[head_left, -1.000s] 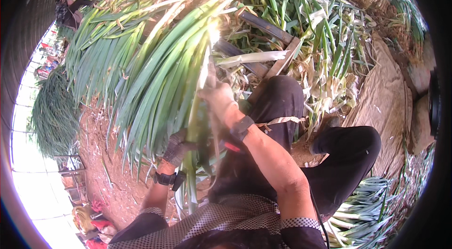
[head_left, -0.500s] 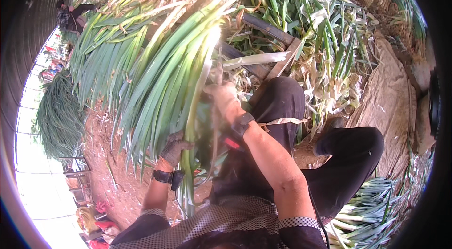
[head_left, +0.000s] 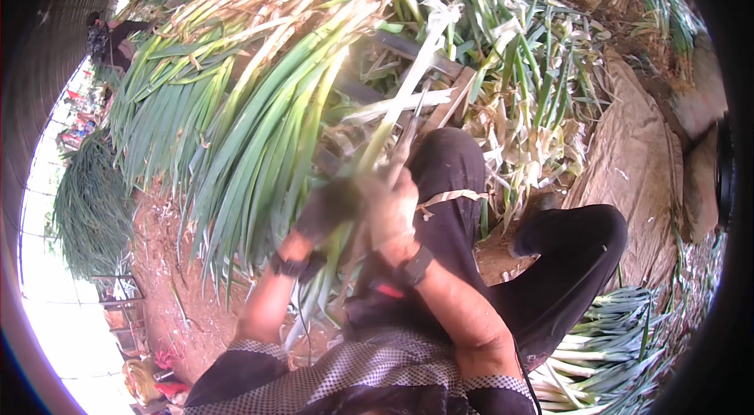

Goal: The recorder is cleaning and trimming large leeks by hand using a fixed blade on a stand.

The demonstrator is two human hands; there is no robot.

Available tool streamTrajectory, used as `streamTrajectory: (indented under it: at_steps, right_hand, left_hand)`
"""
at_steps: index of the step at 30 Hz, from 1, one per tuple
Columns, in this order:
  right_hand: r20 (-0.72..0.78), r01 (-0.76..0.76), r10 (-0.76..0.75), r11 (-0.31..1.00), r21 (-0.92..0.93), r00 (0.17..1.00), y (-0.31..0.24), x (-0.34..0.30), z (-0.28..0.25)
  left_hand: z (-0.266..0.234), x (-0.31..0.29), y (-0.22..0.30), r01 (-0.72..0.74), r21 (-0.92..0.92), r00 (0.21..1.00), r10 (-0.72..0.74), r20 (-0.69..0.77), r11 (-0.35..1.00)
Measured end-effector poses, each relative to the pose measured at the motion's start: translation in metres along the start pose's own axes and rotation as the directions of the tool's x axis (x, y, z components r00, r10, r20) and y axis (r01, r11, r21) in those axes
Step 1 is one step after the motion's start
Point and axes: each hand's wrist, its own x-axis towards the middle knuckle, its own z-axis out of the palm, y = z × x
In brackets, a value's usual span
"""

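My left hand (head_left: 328, 209), in a dark glove and smeared by motion, is closed round a green onion (head_left: 395, 106). Its pale shank slants up and away to the right, with the green leaves hanging below the hand toward my lap. Close beside it, my right hand (head_left: 394, 209), in a light glove, is closed, its fingers blurred. A thin brownish strip (head_left: 405, 142) sticks up from the right fist; what it is I cannot make out. Left of both hands lies a thick heap of green onions (head_left: 267, 132), roots away from me and leaves toward me.
Beyond my knee, a dark metal-and-wood frame (head_left: 420, 54) is partly buried in stripped leaves (head_left: 518, 62). Brown sacking (head_left: 628, 148) covers ground at the right. Cleaned green onions (head_left: 601, 344) lie at the lower right. Another bundle (head_left: 93, 203) stands far left, near a person (head_left: 114, 42).
The green onion has swung from beside the heap to slant up in front of me. My left hand has risen to the right; my right hand has come down beside it.
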Motion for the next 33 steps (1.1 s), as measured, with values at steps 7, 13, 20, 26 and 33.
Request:
streamTrajectory:
  at_steps: [7,13,20,26,33]
  right_hand:
    - [0.024,-0.321,0.327,0.937,-0.136,0.945,0.001,-0.053,-0.001]
    - [0.047,-0.381,0.379,0.923,0.051,0.924,0.002,-0.053,-0.003]
    - [0.092,-0.267,0.255,0.950,0.163,0.963,0.011,-0.071,0.002]
    - [0.119,-0.321,0.332,0.941,-0.103,0.936,0.013,-0.080,0.006]
    - [0.084,-0.261,0.251,0.953,0.152,0.964,0.002,-0.054,-0.007]
  left_hand:
    - [0.021,0.098,0.001,0.260,-0.392,0.965,-0.246,0.088,0.882]
    - [0.025,0.084,-0.007,0.076,-0.328,0.985,-0.121,-0.120,0.942]
    - [-0.012,0.097,0.017,0.282,-0.089,0.955,-0.271,0.124,0.955]
    - [-0.022,0.107,-0.008,0.206,-0.035,0.978,-0.207,-0.031,0.978]
    - [0.000,0.033,0.022,0.165,-0.198,0.983,-0.144,0.115,0.966]
